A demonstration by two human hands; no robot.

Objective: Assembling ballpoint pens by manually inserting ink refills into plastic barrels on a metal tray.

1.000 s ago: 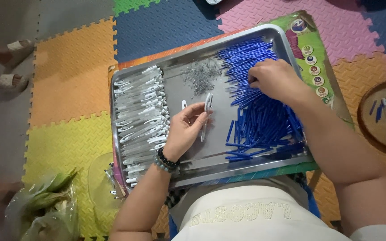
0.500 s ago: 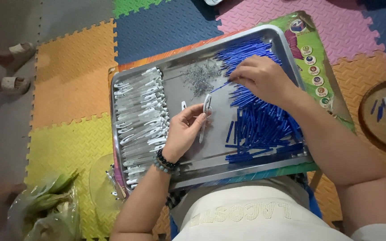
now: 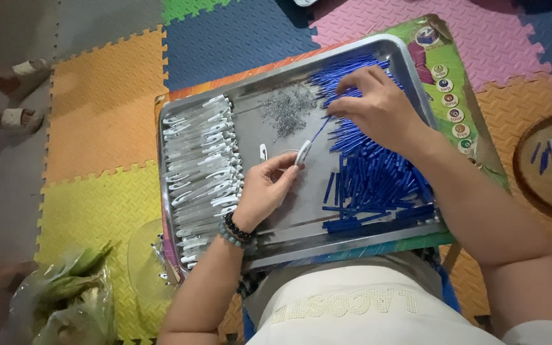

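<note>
A metal tray (image 3: pixel 276 83) rests on my lap. My left hand (image 3: pixel 264 191) grips a white pen barrel (image 3: pixel 303 153) over the tray's middle. My right hand (image 3: pixel 378 105) pinches a thin blue refill (image 3: pixel 322 128) whose lower tip meets the barrel's top end. Under and beside my right hand lies a heap of blue refills (image 3: pixel 372 179). White pen barrels (image 3: pixel 202 166) are stacked along the tray's left side. A small pile of metal springs (image 3: pixel 285 108) sits at the tray's far middle, and one loose white piece (image 3: pixel 263 152) lies near my left fingers.
Coloured foam mats (image 3: pixel 97 115) cover the floor. A round wooden dish (image 3: pixel 551 166) with a few pen parts lies at right. A plastic bag with greens (image 3: pixel 65 300) sits at lower left. Another person's sandalled feet (image 3: pixel 23 96) are at far left.
My right hand lifted one blue refill out of the heap and brought it left to the barrel's end. My left hand tilted the barrel up slightly.
</note>
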